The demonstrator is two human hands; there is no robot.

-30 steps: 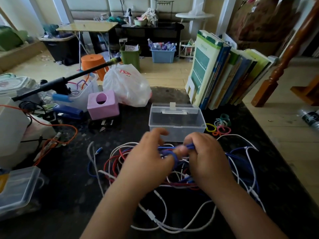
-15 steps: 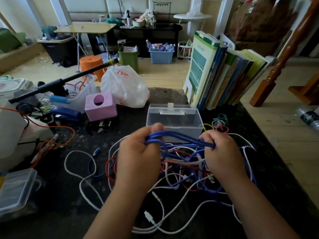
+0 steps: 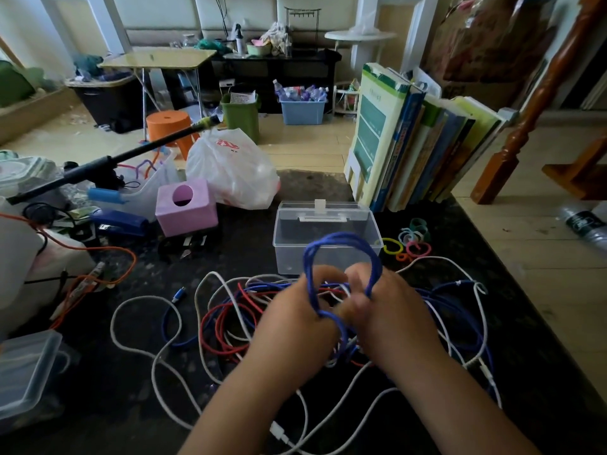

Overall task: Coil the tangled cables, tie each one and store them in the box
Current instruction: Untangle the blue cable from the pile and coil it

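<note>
Both hands grip the blue cable (image 3: 341, 247): the left hand (image 3: 295, 326) and right hand (image 3: 391, 320) pinch the two feet of one upright loop, arching just beyond the fingers. The clear box (image 3: 325, 238) (one, lid shut) sits directly behind it, about equally near both hands. Below the hands one tangle stays on the worktop (image 3: 98, 389): white, red and blue strands, not countable.

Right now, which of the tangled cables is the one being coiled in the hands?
The blue cable: its loops arch up between the left hand and right hand, while the red cable and white cable lie loose on the table.
</note>
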